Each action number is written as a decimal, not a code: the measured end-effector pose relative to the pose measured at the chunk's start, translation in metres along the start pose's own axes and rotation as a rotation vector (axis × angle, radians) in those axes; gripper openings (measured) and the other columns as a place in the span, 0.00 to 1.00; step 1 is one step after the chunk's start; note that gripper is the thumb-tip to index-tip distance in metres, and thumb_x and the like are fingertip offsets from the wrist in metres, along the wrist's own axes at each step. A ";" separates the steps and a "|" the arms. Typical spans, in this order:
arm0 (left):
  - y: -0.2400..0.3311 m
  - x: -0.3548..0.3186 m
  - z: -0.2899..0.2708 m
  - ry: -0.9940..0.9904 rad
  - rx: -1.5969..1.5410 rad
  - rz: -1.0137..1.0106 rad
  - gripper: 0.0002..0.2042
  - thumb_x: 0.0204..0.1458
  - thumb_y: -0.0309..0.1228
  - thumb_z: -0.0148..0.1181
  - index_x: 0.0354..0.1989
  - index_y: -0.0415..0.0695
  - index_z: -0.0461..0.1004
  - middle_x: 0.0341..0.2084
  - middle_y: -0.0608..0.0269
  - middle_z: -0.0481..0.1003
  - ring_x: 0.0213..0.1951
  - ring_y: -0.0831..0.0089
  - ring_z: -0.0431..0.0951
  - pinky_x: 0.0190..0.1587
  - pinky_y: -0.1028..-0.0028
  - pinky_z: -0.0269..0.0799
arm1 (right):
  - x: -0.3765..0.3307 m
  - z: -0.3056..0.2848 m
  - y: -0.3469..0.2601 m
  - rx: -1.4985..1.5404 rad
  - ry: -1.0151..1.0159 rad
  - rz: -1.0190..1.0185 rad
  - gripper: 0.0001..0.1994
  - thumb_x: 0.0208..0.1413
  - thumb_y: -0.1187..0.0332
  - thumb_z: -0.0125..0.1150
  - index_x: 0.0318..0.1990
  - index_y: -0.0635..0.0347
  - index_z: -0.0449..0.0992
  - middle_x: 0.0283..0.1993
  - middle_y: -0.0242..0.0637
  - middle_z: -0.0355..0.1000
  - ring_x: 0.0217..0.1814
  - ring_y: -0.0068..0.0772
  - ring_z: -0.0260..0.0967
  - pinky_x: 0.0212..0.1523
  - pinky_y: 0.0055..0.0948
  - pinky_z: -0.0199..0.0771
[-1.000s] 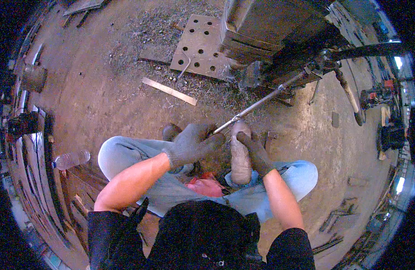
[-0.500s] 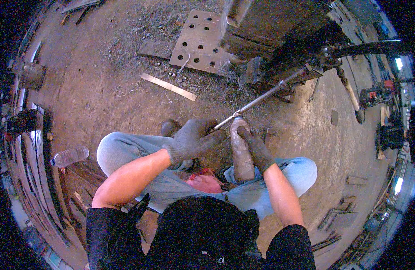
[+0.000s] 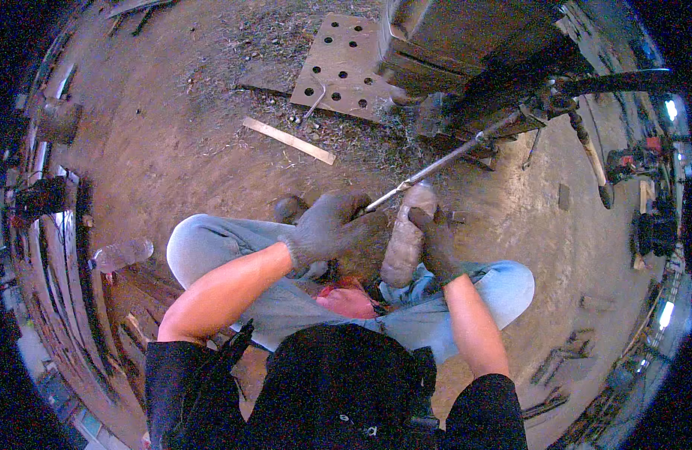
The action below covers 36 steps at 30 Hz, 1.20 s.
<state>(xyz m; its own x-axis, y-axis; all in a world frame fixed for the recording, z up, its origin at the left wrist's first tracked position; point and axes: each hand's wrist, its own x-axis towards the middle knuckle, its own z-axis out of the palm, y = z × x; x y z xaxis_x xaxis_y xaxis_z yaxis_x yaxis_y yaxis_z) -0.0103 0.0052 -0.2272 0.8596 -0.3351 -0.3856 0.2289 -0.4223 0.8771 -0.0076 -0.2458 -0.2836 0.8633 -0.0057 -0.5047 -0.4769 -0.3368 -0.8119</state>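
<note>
I sit with my knees apart on a dirt floor. My left hand [image 3: 327, 229], in a dark glove, grips the near end of a long thin metal rod [image 3: 436, 163] that runs up and right to a dark machine [image 3: 473, 60]. A dusty plastic bottle [image 3: 406, 232] stands upright between my knees, its top close to the rod's near end. My right hand [image 3: 436, 244], also gloved, is wrapped around the bottle's right side.
A rusty plate with round holes [image 3: 342, 67] lies on the ground ahead, a flat wooden strip [image 3: 290, 141] beside it. An empty clear bottle [image 3: 121, 253] lies at my left. A hammer-like tool [image 3: 593, 161] and scrap metal sit to the right.
My head has tilted, so the scene has shifted slightly. Both hands stay at the rod and bottle; the bottle's top now sits nearer the rod end.
</note>
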 end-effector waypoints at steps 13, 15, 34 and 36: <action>-0.001 0.001 0.003 0.040 0.001 0.024 0.21 0.57 0.47 0.57 0.41 0.38 0.78 0.30 0.40 0.78 0.35 0.49 0.82 0.39 0.57 0.74 | 0.004 0.001 0.008 0.034 -0.130 0.234 0.35 0.60 0.48 0.59 0.64 0.69 0.65 0.62 0.48 0.68 0.61 0.42 0.67 0.61 0.36 0.67; -0.001 0.001 0.003 0.060 0.006 0.053 0.21 0.57 0.47 0.58 0.40 0.38 0.78 0.29 0.40 0.78 0.34 0.50 0.82 0.38 0.57 0.73 | 0.008 0.000 0.016 -0.049 -0.126 0.202 0.36 0.60 0.46 0.59 0.63 0.70 0.66 0.62 0.49 0.68 0.62 0.43 0.67 0.62 0.37 0.67; 0.000 -0.002 0.003 0.065 -0.002 0.092 0.20 0.57 0.46 0.58 0.42 0.38 0.79 0.29 0.42 0.79 0.34 0.56 0.83 0.37 0.59 0.74 | 0.005 -0.002 0.013 0.051 -0.235 0.222 0.38 0.62 0.42 0.55 0.66 0.68 0.63 0.63 0.49 0.67 0.65 0.40 0.65 0.65 0.33 0.61; 0.000 -0.002 0.004 0.074 -0.035 0.102 0.20 0.57 0.45 0.58 0.41 0.38 0.79 0.29 0.43 0.79 0.33 0.57 0.82 0.36 0.59 0.73 | 0.000 0.002 0.006 0.072 -0.175 0.154 0.38 0.61 0.44 0.57 0.67 0.68 0.61 0.64 0.49 0.65 0.66 0.42 0.63 0.66 0.35 0.61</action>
<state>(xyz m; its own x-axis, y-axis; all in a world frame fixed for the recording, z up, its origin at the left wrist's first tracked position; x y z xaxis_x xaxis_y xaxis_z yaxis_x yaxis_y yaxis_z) -0.0134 0.0025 -0.2279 0.9105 -0.3112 -0.2724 0.1529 -0.3588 0.9208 -0.0108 -0.2463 -0.2894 0.7403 0.1138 -0.6626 -0.6170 -0.2764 -0.7368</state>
